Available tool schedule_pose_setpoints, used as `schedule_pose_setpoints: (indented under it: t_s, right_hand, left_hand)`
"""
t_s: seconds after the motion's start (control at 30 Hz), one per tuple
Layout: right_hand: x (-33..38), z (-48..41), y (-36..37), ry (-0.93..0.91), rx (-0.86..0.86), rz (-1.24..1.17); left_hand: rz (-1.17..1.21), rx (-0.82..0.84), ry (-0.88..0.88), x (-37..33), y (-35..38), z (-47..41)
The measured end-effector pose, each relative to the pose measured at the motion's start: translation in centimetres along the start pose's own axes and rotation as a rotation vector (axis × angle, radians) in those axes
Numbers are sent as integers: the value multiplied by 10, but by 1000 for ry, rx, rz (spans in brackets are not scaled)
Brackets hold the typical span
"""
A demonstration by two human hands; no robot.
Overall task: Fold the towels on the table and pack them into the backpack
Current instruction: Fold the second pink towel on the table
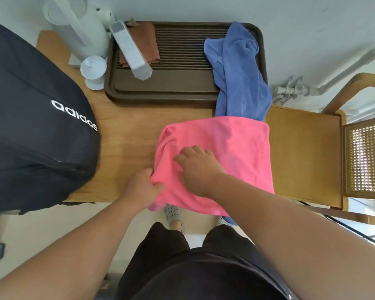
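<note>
A pink towel lies partly folded on the wooden table, its near edge hanging over the front. My left hand pinches the towel's near left corner between thumb and fingers. My right hand rests on top of the towel with its fingers bent, pressing the cloth down. A blue towel lies crumpled behind the pink one, half on a dark tray. The black backpack stands at the table's left end, lying on its side.
On the tray lie a brown cloth and a grey remote-like bar. A white appliance and a small white cup stand at the back left. A wooden chair sits close to the table's right side.
</note>
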State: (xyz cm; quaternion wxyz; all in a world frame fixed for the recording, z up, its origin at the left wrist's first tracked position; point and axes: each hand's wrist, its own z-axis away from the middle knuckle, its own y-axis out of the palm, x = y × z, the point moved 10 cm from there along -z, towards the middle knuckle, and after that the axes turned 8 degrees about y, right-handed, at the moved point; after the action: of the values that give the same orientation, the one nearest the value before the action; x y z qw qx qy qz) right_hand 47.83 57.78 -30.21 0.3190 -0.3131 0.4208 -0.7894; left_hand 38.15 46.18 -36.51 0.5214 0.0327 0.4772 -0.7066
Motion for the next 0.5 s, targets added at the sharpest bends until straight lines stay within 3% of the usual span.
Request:
schedule_pose_setpoints:
  t_s: [0.1,0.2,0.33,0.5]
  right_hand:
    - [37,-30,-16,-49,-29,14]
    - [46,-52,-6,-44,103,107]
    - [30,-56,24,3,211,200]
    - [15,-46,27,79,181,43]
  left_hand:
    - [97,-37,107,-17,-13,-1]
    - [234,-34,178,-24,-21,1]
    - [386,74,82,-1,-11,-2]
    - [400,164,-54,33,4,0]
